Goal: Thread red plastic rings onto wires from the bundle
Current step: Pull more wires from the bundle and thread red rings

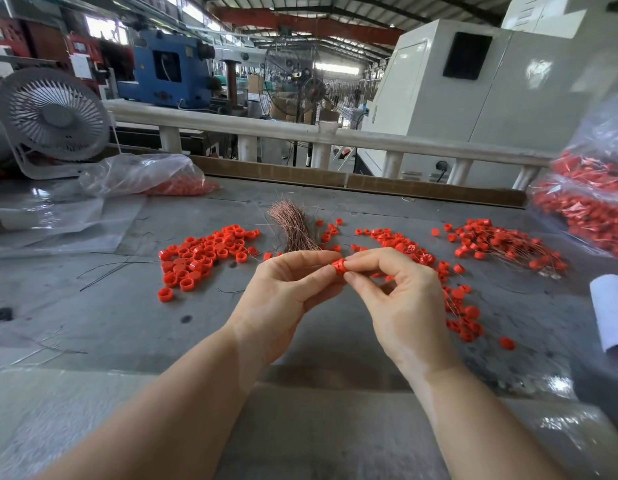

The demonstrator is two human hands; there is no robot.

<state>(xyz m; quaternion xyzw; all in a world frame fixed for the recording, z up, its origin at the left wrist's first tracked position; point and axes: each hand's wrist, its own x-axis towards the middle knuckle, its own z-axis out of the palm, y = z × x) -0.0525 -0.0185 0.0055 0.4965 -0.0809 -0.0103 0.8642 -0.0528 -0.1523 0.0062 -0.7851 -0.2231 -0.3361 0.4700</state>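
Both hands, left hand and right hand, pinch one small red plastic ring above the grey table, copper wire bundle just behind.

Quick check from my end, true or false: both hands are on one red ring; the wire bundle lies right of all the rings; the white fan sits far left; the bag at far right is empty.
1. Both the left hand and right hand pinch one red ring. True.
2. The wire bundle lies right of all rings. False: ring piles lie on both sides.
3. The white fan sits far left. True.
4. The bag at far right is empty. False: it holds red pieces.
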